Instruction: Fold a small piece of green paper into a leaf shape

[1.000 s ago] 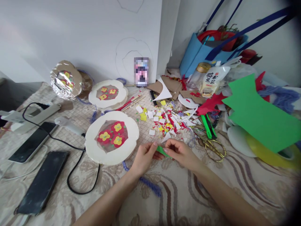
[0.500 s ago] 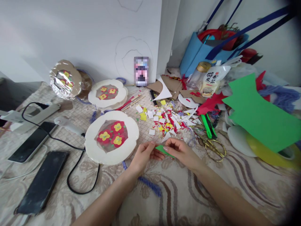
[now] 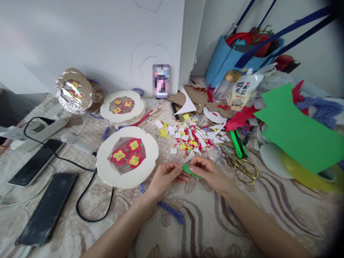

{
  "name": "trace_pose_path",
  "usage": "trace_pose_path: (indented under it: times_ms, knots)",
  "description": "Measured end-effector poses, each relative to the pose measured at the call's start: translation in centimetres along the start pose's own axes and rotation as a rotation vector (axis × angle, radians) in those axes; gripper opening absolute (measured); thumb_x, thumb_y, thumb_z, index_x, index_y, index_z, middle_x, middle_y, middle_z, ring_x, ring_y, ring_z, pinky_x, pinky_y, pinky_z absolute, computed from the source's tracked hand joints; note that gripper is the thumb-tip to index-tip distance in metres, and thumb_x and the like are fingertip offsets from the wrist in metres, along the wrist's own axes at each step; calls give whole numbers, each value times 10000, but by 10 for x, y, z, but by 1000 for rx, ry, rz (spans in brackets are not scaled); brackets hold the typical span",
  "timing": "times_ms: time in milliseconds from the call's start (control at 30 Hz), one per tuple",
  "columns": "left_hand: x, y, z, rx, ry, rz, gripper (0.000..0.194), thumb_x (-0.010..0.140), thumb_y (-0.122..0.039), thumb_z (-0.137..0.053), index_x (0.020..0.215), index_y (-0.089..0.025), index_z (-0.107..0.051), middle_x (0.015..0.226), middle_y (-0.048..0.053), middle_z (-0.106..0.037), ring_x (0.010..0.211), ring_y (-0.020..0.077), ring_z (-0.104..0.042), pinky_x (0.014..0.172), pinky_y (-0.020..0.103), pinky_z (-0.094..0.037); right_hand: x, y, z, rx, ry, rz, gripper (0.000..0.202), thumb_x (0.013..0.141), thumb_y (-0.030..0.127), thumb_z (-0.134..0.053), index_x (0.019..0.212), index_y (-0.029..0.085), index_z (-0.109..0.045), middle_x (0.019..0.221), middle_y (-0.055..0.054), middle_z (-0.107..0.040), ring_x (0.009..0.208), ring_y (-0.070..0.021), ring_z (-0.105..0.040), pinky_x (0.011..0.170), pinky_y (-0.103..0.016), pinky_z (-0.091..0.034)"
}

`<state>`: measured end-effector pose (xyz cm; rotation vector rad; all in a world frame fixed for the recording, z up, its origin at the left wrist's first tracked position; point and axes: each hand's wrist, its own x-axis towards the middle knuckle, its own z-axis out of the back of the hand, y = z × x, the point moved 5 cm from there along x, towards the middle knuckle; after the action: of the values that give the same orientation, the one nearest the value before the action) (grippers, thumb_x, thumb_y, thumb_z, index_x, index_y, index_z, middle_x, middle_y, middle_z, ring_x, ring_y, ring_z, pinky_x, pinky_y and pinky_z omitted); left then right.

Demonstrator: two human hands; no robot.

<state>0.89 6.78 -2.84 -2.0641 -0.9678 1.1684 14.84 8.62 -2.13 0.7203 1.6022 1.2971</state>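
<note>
Both thumbs sit closer together than half a second ago, and the small green piece [image 3: 191, 172] between them shows a narrower face, slanting from ten toward four o'clock, twelve being straight ahead. The right hand [image 3: 212, 172] pinches it, thumb on top; the left hand [image 3: 168, 177] curls thumb and fingertips to its ten o'clock end, though I cannot tell whether they grip or only touch. The piece is at or just above the surface [image 3: 209, 229], with loose scraps [image 3: 185, 137] toward twelve, a flower-decorated frame [image 3: 105, 157] toward nine and gold scissors [image 3: 245, 172] near three. Handling it well calls, I judge, for light pressure close to the edges, since such thin stock probably creases easily. Best let one hand anchor while the other adjusts, keep both ends in sight, and stay clear of the scraps.
</note>
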Motion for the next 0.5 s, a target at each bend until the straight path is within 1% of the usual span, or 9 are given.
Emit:
trace_pose_path:
  times_ms: [167, 300, 500]
  knots:
    - [0, 0, -2, 21, 11, -31, 334, 748, -435, -638, 778, -103, -650, 665, 59, -705, 609, 145, -654, 630, 250, -525, 1, 0, 0, -9, 2, 13, 204, 828, 332, -585, 727, 172, -508, 637, 42, -425, 573, -87, -360, 512, -221, -268]
    - [1, 0, -1, 40, -6, -33, 306, 711, -409, -684, 776, -112, -644, 635, 41, -699, 589, 135, -646, 621, 240, -525, 2, -1, 0, 1, 1, 16, 203, 823, 331, -592, 723, 175, -508, 641, 41, -429, 579, -88, -359, 516, -223, -267]
    - [1, 0, 0, 82, -34, -47, 291, 700, -396, -696, 719, -113, -633, 630, 40, -695, 563, 118, -629, 595, 226, -521, 1, -2, -2, 16, 12, 15, 205, 814, 334, -598, 724, 174, -507, 639, 43, -429, 575, -88, -347, 512, -224, -254]
